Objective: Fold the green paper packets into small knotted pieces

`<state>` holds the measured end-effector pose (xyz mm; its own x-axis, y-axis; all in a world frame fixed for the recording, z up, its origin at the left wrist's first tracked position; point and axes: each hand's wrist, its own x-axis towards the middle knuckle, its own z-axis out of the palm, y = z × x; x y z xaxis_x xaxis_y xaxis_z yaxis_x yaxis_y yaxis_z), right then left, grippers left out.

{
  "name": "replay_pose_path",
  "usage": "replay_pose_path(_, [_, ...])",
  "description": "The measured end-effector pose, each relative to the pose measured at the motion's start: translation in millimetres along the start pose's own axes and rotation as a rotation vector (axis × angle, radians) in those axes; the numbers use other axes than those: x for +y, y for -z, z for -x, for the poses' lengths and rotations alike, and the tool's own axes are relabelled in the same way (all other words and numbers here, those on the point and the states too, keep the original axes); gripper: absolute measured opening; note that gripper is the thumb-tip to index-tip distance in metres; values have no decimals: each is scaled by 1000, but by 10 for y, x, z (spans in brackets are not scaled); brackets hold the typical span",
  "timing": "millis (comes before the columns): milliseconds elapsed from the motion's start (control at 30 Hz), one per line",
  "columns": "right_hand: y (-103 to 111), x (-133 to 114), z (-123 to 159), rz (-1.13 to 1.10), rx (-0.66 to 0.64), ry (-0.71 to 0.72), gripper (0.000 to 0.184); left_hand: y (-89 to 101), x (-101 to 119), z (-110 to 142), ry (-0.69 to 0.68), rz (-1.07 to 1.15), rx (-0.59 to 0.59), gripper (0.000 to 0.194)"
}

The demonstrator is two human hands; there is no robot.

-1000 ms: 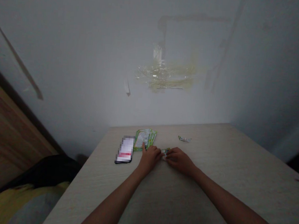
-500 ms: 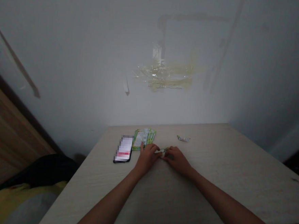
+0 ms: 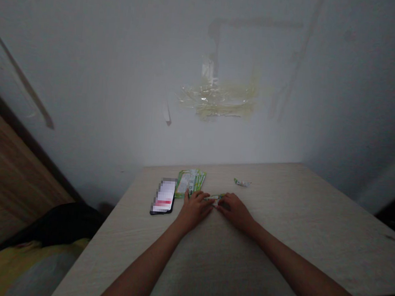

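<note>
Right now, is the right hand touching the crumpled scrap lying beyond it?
Apart. The head view shows a strip of tabletop between the right hand and the crumpled scrap beyond it.

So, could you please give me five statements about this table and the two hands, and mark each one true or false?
1. The phone lies to the left of the green packets. True.
2. The left hand is holding the phone. False: its fingers are at a small green-and-white piece between the two hands.
3. The right hand is at that same small piece. True.
4. The crumpled scrap lies on top of the phone. False: it lies on the table, beyond the right hand and apart from the packets.
5. Clear, shiny tape is stuck to the wall behind the table. True.
</note>
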<state>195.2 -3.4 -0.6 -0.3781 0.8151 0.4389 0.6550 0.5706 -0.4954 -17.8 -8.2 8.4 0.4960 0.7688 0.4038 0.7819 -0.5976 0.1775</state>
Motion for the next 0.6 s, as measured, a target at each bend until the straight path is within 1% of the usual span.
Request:
replay_pose_path(100, [46, 31, -1, -12, -29, 53, 15, -8, -1, 3, 13, 2, -26, 29])
replay_pose_path(233, [99, 60, 3, -12, -77, 121, 18, -26, -3, 14, 15, -14, -1, 28])
replay_pose_path(400, [124, 52, 12, 11, -80, 154, 20, -33, 3, 14, 16, -34, 19, 27])
replay_pose_path(600, [125, 41, 12, 52, -82, 194, 20, -30, 6, 2, 17, -41, 1, 28])
